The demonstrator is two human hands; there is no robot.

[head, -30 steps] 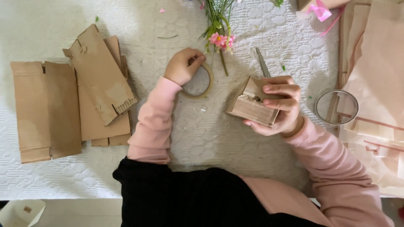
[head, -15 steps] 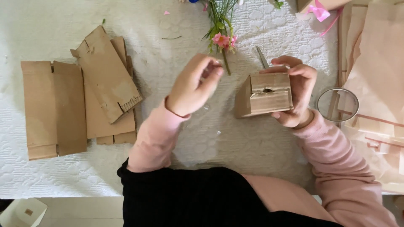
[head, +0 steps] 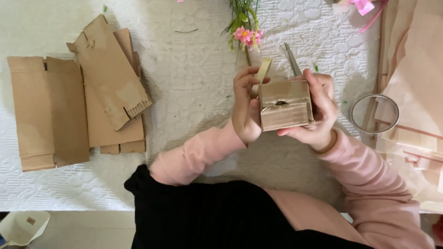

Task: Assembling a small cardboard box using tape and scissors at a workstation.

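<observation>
While a white quilted cloth covers the surface from its far edge to its near edge, most of the open room lies in the middle, between the cardboard at the left and the paper at the right. Flattened brown cardboard sheets lie along the left edge, and a second overlapping stack, tilted, sits just beside them toward the centre. Pale pink paper sheets fill the right edge from the far corner down to the near one, leaving no free strip there. A round clear ring, perhaps a roll of tape, rests at the edge of that paper. Bare cloth stretches from the tilted stack to the hands and up to the far edge, crossed only by a few small scraps.

Near the middle, lifted above the cloth, a small cardboard box is held between both hands. The right hand wraps around its right side, fingers curled over the top edge, gripping it. The left hand presses against the box's left side, and its fingertips pinch a pale strip that stands up past the box's far corner. Just beyond the hands, a sprig of pink flowers with green stems lies near the far edge, and a slim metal tool lies beside it, its near end hidden behind the box.
</observation>
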